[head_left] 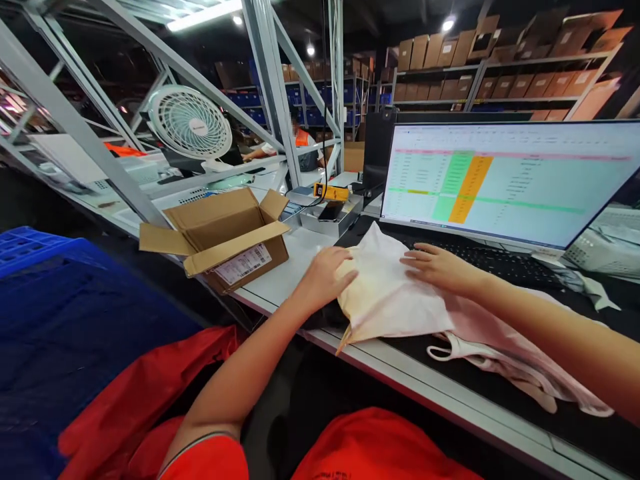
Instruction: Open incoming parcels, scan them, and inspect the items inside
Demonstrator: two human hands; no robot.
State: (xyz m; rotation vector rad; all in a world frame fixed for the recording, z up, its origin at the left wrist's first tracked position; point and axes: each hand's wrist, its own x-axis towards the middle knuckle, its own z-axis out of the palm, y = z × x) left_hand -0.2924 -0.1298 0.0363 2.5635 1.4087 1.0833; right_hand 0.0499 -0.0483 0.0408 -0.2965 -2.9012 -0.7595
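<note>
A crumpled piece of thin white fabric [395, 287], pale yellow toward its left side, lies on the black table mat. At its left edge my left hand [326, 275] has curved fingers and a thumb closed on the cloth. My right hand [440, 268] rests on the upper right part of the cloth, its fingers stretched out and spread. Beneath my right forearm a pale pink garment [500, 333] with a thin white strap spreads along the table's front edge. Where the cloth and the garment meet, my right arm partly hides them.
An open cardboard box [245, 260] with a label stands on the left. Behind the cloth are a keyboard [480, 257] and a monitor [500, 180] showing a spreadsheet. A phone [331, 211], a fan [193, 123] and a metal frame stand farther back. A blue crate [65, 257] is at lower left.
</note>
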